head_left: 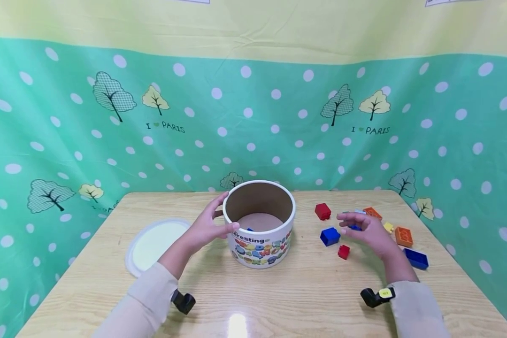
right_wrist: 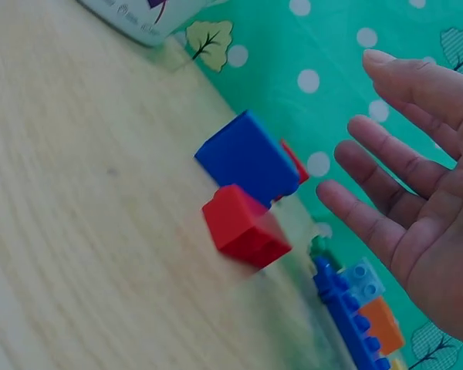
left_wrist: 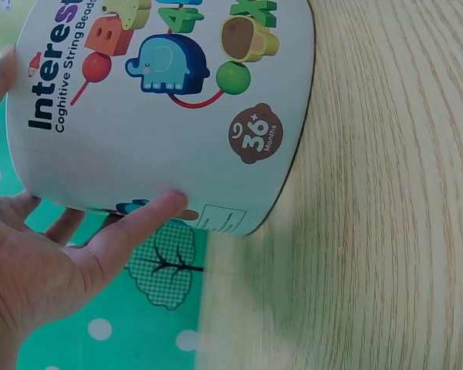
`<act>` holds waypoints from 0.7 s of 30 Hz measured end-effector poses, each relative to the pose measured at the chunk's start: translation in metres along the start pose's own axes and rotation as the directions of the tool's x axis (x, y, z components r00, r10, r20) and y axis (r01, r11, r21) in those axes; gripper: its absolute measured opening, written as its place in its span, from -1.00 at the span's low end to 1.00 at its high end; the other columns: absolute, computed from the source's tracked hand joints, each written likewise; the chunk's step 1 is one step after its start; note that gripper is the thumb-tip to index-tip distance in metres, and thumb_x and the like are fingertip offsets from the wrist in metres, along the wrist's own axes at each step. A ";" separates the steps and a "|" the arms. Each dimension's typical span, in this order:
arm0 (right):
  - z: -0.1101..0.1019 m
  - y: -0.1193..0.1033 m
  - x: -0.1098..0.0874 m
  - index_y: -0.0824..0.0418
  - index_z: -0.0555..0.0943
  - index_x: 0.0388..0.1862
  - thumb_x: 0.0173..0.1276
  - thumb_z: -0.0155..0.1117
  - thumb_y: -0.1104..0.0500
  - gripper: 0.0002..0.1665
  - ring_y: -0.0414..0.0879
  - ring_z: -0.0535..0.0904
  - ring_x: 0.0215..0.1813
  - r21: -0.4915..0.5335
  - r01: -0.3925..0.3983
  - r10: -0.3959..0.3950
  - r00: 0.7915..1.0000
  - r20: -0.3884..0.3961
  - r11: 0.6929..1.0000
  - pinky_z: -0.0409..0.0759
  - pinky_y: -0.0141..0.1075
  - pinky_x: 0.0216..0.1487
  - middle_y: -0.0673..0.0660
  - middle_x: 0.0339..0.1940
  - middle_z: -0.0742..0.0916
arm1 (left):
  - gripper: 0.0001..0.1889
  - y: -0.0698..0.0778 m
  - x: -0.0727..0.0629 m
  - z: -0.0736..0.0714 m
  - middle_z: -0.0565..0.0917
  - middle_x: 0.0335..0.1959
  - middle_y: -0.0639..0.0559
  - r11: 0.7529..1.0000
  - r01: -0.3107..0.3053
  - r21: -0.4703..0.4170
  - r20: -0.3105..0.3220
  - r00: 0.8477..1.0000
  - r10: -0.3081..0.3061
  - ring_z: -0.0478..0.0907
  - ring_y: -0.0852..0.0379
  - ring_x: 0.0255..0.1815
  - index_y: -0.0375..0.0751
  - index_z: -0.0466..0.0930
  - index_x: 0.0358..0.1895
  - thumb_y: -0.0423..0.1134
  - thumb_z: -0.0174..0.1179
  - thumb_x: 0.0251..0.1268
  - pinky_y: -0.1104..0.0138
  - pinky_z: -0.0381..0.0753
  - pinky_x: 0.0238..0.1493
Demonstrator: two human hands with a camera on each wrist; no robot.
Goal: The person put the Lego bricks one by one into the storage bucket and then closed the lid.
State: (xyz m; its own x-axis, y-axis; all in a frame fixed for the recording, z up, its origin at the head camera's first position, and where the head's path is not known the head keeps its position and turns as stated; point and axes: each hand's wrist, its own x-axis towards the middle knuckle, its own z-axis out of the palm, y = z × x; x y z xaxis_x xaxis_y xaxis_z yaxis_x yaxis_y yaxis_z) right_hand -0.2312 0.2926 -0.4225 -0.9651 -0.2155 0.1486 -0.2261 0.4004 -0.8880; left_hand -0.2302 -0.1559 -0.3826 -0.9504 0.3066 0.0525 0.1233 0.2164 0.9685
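A white round tub, printed with colourful letters and shapes, stands upright and uncovered on the table. My left hand rests against its left side, thumb at the near rim and fingers spread along the wall; in the left wrist view the little finger lies straight on the print. A bit of blue shows inside the tub. My right hand is over the bricks at the right, fingers apart and holding nothing. Nearest to it are a blue brick, a small red brick and another red brick.
A white round lid lies left of the tub, partly behind my left forearm. Orange bricks, a yellow piece and a long blue brick lie toward the right edge. A green dotted curtain encloses the table's back and sides.
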 end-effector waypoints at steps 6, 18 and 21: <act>0.002 0.010 0.000 0.29 0.50 0.28 0.25 0.43 0.09 -0.35 0.26 0.46 0.23 -0.004 -0.040 0.041 0.999 0.029 0.999 0.57 -0.40 -0.01 0.37 0.17 0.59 | 0.01 0.001 0.000 0.000 0.03 0.53 0.01 1.000 0.002 0.001 -0.003 1.000 -0.002 0.10 -0.31 0.45 0.23 -0.01 0.55 -0.08 0.47 0.07 -0.10 0.64 -0.09; 0.009 0.023 0.009 0.27 0.49 0.31 0.18 0.49 0.15 -0.29 0.27 0.43 0.28 -0.046 -0.059 0.062 0.995 0.082 0.997 0.44 0.13 0.22 0.31 0.26 0.55 | 0.01 -0.001 0.000 -0.001 0.04 0.53 0.01 1.000 -0.008 0.001 -0.003 1.000 0.008 0.11 -0.31 0.45 0.23 -0.01 0.55 -0.08 0.46 0.08 -0.08 0.65 -0.09; 0.010 0.024 0.012 0.28 0.50 0.30 0.17 0.49 0.18 -0.30 0.27 0.44 0.27 -0.046 -0.059 0.063 0.994 0.090 0.997 0.45 0.10 0.23 0.32 0.25 0.56 | 0.02 -0.001 0.000 -0.001 0.04 0.53 0.02 1.000 -0.009 0.003 -0.004 1.000 0.009 0.11 -0.31 0.45 0.24 -0.01 0.54 -0.05 0.48 0.05 -0.08 0.65 -0.10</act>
State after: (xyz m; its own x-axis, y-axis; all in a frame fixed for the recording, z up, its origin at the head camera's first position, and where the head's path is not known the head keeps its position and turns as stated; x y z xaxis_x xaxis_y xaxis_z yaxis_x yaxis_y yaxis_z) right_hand -0.2467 0.2907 -0.4465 -0.9616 -0.2693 0.0525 -0.1747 0.4533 -0.8741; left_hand -0.2303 -0.1568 -0.3834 -0.9504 0.3046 0.0621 0.1326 0.2164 0.9673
